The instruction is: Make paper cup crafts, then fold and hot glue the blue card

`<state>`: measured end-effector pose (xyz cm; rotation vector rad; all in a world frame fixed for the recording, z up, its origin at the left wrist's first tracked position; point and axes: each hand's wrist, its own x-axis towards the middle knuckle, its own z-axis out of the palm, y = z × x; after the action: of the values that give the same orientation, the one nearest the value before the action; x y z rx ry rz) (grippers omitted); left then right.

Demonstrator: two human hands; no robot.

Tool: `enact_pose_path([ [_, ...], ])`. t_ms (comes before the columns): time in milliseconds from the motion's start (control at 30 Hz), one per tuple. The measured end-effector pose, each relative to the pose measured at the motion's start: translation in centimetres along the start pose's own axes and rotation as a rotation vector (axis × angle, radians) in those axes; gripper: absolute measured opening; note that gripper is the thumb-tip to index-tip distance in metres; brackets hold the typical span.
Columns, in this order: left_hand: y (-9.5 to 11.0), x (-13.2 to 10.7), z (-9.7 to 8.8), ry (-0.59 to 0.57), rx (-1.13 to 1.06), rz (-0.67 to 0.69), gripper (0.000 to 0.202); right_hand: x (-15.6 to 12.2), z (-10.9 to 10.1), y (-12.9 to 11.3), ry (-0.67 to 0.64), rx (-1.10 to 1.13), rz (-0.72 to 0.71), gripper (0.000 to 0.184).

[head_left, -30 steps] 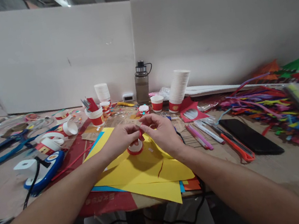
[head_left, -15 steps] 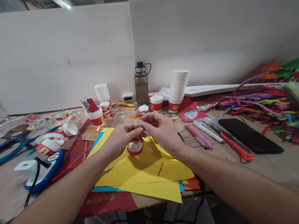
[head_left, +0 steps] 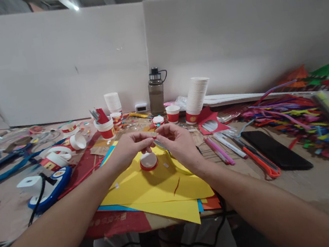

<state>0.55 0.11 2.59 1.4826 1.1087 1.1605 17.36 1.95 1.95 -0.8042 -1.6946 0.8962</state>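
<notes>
My left hand and my right hand meet above the yellow paper, thumbs and fingertips pinched close together. Whatever is between the fingers is too small to make out. Just below the left fingers, a cut-down paper cup piece, white with a red rim, sits on the yellow sheet. A yellow ring-shaped thing, perhaps a tape roll or scissors handle, lies partly hidden under the right hand. A small white scrap rests near the cup piece.
A dark water bottle, a tall stack of paper cups and a single cup stand behind. To the right lie markers, an orange cutter, a black phone and colourful pipe cleaners. A blue-and-white device lies left.
The left hand has shifted slightly up and left, its fingers straighter, so more of the cup piece shows. The right hand stays nearly in place, still pinching.
</notes>
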Motion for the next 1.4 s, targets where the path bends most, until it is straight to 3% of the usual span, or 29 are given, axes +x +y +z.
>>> enact_pose_path([
  [133,-0.3,0.3,-0.2,0.039,-0.249,-0.051,0.018,-0.1,0.1,0.1,-0.054,-0.012,0.002,0.015],
  [367,-0.3,0.2,0.2,0.037,-0.459,-0.108,0.016,-0.2,0.4,0.0,-0.052,-0.008,0.024,0.012],
  [533,-0.3,0.2,0.4,0.076,-0.534,-0.130,0.018,-0.3,0.5,-0.4,-0.013,-0.039,0.005,0.008],
  [767,-0.3,0.0,0.8,0.041,-0.589,-0.149,0.017,-0.7,0.9,-0.2,-0.005,-0.066,-0.038,0.005],
  [933,-0.2,-0.1,1.5,0.114,-0.636,-0.212,0.008,-0.8,1.1,0.1,0.003,-0.051,-0.050,0.011],
  [1167,-0.1,0.0,1.2,0.194,-0.525,-0.091,0.010,-0.9,0.7,-0.3,0.061,-0.180,-0.099,0.014],
  [1400,0.3,-0.7,1.6,0.036,-0.159,-0.041,0.022,-0.4,0.0,-0.4,0.024,-0.230,-0.114,0.020],
])
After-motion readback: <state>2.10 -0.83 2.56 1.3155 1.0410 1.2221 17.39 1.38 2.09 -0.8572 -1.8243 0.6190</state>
